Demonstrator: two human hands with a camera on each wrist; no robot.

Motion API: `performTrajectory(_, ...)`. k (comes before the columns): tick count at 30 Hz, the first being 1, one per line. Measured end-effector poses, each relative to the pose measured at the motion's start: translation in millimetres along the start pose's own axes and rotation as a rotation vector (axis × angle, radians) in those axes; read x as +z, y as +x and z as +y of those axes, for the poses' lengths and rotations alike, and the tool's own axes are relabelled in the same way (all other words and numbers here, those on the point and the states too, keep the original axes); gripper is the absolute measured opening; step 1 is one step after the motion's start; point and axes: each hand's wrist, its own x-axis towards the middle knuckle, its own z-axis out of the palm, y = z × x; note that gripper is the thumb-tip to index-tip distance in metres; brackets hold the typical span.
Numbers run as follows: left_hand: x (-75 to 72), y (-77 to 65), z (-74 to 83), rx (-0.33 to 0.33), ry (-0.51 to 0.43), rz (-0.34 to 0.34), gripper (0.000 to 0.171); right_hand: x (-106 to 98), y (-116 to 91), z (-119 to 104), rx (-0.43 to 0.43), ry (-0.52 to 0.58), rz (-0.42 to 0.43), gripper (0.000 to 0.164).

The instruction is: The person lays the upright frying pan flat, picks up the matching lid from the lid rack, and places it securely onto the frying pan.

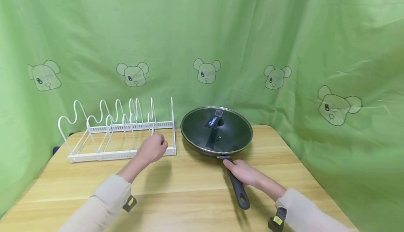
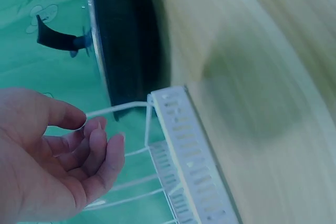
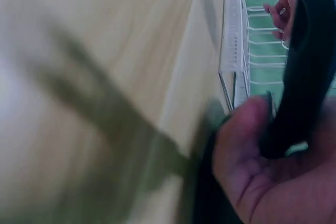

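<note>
A dark frying pan (image 1: 197, 148) under a glass lid (image 1: 231, 134) sits right of centre, its long black handle (image 1: 238, 190) slanting toward me. My right hand (image 1: 244, 172) grips that handle close to the pan; in the right wrist view the handle (image 3: 310, 61) rises out of the curled fingers. My left hand (image 1: 153, 148) is over the front right part of the white wire rack (image 1: 123, 155). Its fingers (image 2: 105, 163) hang loosely curled with nothing between them. The lid's black knob (image 2: 55, 39), with a blue label on it in the head view, stands up in the left wrist view.
The wooden table (image 1: 186, 204) carries the rack at left and the pan to its right, with a narrow gap between them. A green curtain (image 1: 170, 39) with bear-head prints hangs behind and along both sides. Tall wire loops (image 1: 75, 113) stand up from the rack.
</note>
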Motion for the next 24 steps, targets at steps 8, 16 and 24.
performTrajectory(8, -4.2, -13.2, -13.5, -0.003, 0.018, -0.011, 0.033, -18.2, 4.2, -9.6, 0.011, -0.193, -0.139, 0.051)
performTrajectory(16, -7.0, -19.7, -20.6, -0.014, 0.029, -0.017, 0.035, -20.6, 6.7, -11.3, 0.032, -0.251, -0.141, 0.052)
performTrajectory(24, -17.4, -23.0, -21.5, -0.022, 0.042, -0.026, 0.032, -21.7, 7.2, -15.2, 0.039, -0.267, -0.143, 0.052)
